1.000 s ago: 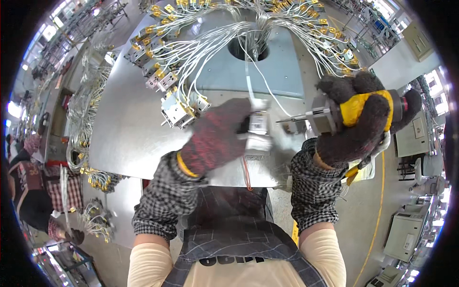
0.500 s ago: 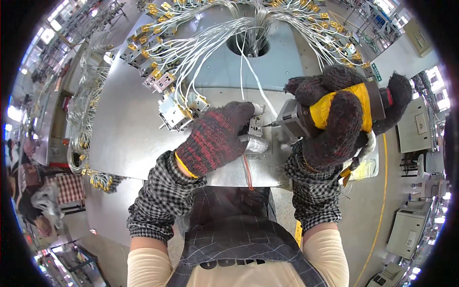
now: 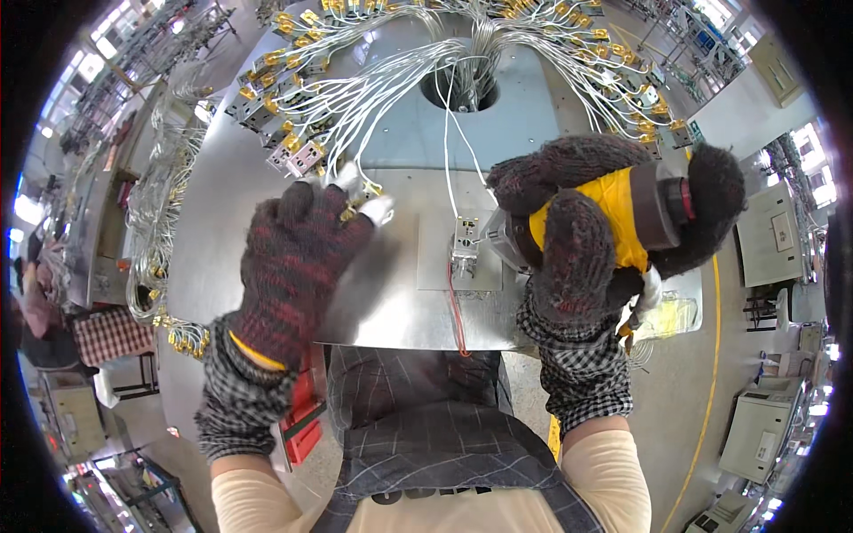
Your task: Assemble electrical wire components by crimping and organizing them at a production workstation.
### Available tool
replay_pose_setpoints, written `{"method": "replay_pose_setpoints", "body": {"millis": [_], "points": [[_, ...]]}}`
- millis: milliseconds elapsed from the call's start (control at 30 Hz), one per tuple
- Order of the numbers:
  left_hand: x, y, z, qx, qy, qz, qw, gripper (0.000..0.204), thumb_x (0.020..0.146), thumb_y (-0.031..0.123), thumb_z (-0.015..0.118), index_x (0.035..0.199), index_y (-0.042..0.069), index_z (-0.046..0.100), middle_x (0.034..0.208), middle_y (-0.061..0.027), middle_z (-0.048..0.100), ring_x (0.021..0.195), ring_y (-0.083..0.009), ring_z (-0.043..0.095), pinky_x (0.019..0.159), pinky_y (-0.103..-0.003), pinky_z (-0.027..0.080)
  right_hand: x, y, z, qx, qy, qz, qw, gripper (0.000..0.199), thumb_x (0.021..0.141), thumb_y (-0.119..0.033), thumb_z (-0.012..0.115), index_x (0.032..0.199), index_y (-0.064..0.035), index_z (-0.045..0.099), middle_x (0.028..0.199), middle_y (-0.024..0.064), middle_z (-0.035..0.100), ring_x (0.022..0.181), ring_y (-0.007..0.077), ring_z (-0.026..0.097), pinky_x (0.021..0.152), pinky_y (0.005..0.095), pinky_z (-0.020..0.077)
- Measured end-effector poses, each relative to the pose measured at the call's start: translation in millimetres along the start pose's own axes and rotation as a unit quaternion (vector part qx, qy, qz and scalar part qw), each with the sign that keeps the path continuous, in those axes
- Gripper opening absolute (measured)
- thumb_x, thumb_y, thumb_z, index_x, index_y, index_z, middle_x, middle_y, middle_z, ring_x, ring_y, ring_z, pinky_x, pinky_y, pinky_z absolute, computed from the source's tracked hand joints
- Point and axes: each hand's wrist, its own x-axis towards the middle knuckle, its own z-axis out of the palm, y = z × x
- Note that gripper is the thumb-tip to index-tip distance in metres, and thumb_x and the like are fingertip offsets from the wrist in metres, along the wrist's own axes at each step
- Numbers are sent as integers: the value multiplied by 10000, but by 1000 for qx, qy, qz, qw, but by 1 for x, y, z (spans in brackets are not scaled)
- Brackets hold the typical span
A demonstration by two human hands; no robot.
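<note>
My left hand [image 3: 298,249], in a dark red-flecked knit glove with white-wrapped fingertips, reaches over the wired metal blocks at the left. Its thumb and fingers are apart around gold terminals [image 3: 351,211]; the block beneath is mostly hidden. My right hand [image 3: 573,240], in a similar glove, is wrapped round a power screwdriver [image 3: 641,209] with yellow tape on its body. Its thin bit points left at a small metal terminal block [image 3: 466,233], and I cannot tell whether they touch. Two white wires [image 3: 449,169] run down towards that block, which stands on a square metal plate [image 3: 434,258].
White wires [image 3: 400,75] fan out from a round hole [image 3: 484,102] to metal blocks with gold terminals around the far rim. A red wire pair [image 3: 458,315] hangs over the table's near edge. More wire bundles [image 3: 147,231] hang at the left; a red bin [image 3: 302,413] sits below.
My left hand has left the small block and moved left to the wired blocks. The small block now stands free of it. My right hand has shifted slightly left with the screwdriver.
</note>
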Motion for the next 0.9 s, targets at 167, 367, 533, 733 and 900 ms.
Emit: {"method": "replay_pose_setpoints", "body": {"millis": [167,367,533,733,900], "points": [[7,-24,-13,-90,-48,31,994,357,679,136,697,1029,162,635,979,-11,591,852,-187,559,660,-302,474,-6,18,-1,66,15,47,997,698,891,-555,441,1298,11,413,1222,191,516,1068,340,546,930,510,454],[-2,5,8,-512,21,-126,849,615,562,168,863,1105,56,598,904,-105,634,726,-220,634,642,-319,508,-3,24,-4,113,22,82,990,632,911,-514,449,1263,12,446,1111,192,564,948,327,595,851,504,498],[3,28,10,-485,6,-131,864,544,595,181,812,1070,36,591,870,-133,626,763,-299,650,659,-367,523,10,7,27,102,-2,-21,995,538,913,-417,485,1269,-20,421,1000,173,596,848,288,620,756,468,531],[47,69,26,-530,87,-75,840,533,642,337,809,1028,53,574,903,-118,614,745,-288,633,635,-365,513,18,-10,48,-158,92,-218,959,515,895,-196,556,1336,-124,300,815,109,643,724,182,617,669,382,517],[40,47,13,-667,-81,-169,721,547,698,86,793,1185,-8,563,940,-84,658,871,-162,652,777,-307,538,15,-10,43,-171,146,-230,947,352,930,-228,472,1272,-152,434,833,108,665,796,175,616,1028,468,344]]}}
